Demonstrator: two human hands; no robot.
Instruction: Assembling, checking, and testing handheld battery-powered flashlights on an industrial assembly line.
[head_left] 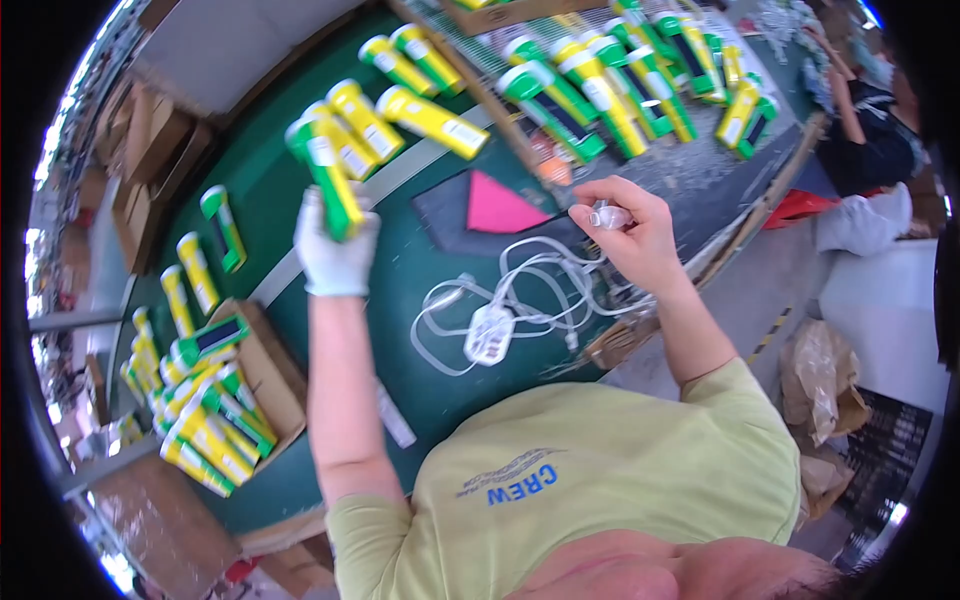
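Note:
My left hand [335, 252], in a white glove, is closed round the lower part of a green-and-yellow flashlight [332, 182]. That flashlight is tilted, with its wider head pointing away from me. To the right, my bare right hand [640, 240] pinches a small clear-and-white piece [608, 215] whose kind I cannot make out. Between the hands lie a pink sheet [500, 207] and a dark grey sheet [443, 212]. Nearer to me, a white power strip [489, 334] rests on the green table with its white cable [550, 290] in loose loops.
Several yellow flashlights [362, 120] lie just beyond my left hand. A cardboard box [265, 360] at the left is heaped with more. Many yellow and green ones crowd the far right surface [690, 160], behind a raised wooden edge [480, 85]. Another person [865, 125] is at the far right.

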